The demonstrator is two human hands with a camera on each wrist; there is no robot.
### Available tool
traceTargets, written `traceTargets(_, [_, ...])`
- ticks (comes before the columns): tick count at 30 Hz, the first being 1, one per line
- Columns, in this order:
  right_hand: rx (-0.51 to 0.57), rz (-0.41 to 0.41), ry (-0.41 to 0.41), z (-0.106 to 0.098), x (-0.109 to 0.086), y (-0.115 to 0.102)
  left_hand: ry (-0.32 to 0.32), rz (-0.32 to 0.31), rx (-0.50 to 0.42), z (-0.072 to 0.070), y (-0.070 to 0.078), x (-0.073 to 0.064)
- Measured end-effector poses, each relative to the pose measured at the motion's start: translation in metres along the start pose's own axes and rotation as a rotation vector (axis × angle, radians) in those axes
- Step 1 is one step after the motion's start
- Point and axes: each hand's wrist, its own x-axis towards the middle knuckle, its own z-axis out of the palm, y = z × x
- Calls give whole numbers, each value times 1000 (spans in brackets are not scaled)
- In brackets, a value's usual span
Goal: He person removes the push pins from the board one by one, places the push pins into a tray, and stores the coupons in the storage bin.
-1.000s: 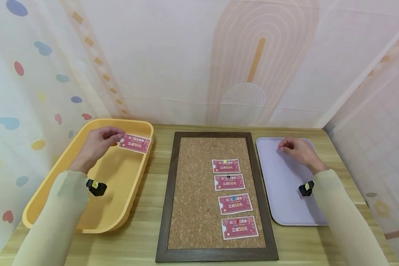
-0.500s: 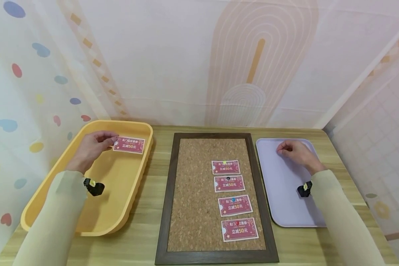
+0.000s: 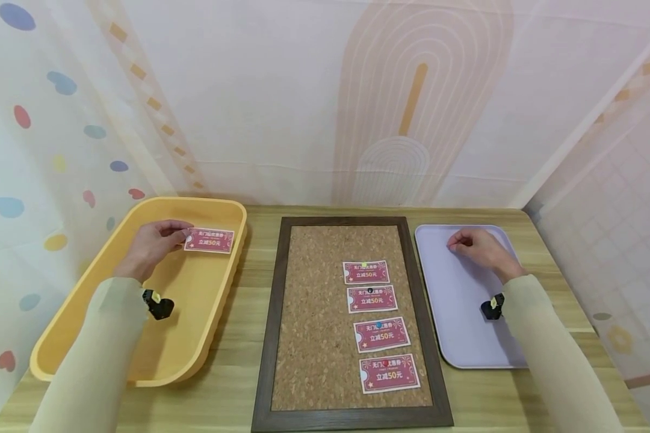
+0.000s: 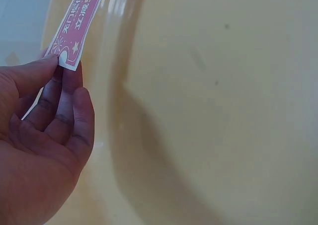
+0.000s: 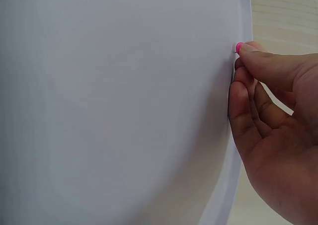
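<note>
Grip and containers, from the fingers outward. The left hand (image 3: pixel 150 246) pinches a red coupon (image 3: pixel 210 240) by its left end, thumb on the printed face beside the star and pale half-round mark, fingers behind. The coupon stands out within the outline of the yellow bin (image 3: pixel 189 313), near the far wall; contact with it cannot be told. It is probably light, thin card or paper: springy across its length, easily creased, little prone to slip in a dry pinch. An end or edge is the sound place to hold, leaving the middle free.

The right hand (image 3: pixel 481 248) pinches a small pink pin (image 5: pixel 239 47) at thumb and fingertip, over the lilac tray (image 3: pixel 460 325) near its rim. The pin is likely hard, light and easily dropped; its head is the safe hold.

Containers: the bin is deep, with dark specks on its floor, partly hidden by the left sleeve (image 3: pixel 97 349); the tray is shallow. Between them lies a framed cork board (image 3: pixel 311 313), bearing four pinned coupons (image 3: pixel 371 300) in a column at its right, their pins yellow, black, blue and red from far to near.
</note>
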Motion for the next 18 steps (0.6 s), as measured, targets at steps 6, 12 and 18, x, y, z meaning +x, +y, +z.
traceTargets(6, [-16,-22,-12,-1,0,-3,1,-48,60,2,-4,-1])
traceTargets(12, [-47,-28,-16,-1,-1,-3,-5,-75,121,2,-10,-1])
traceTargets(18, [-57,0,-21,0,-3,-5,-21,-95,197,2,-7,-1])
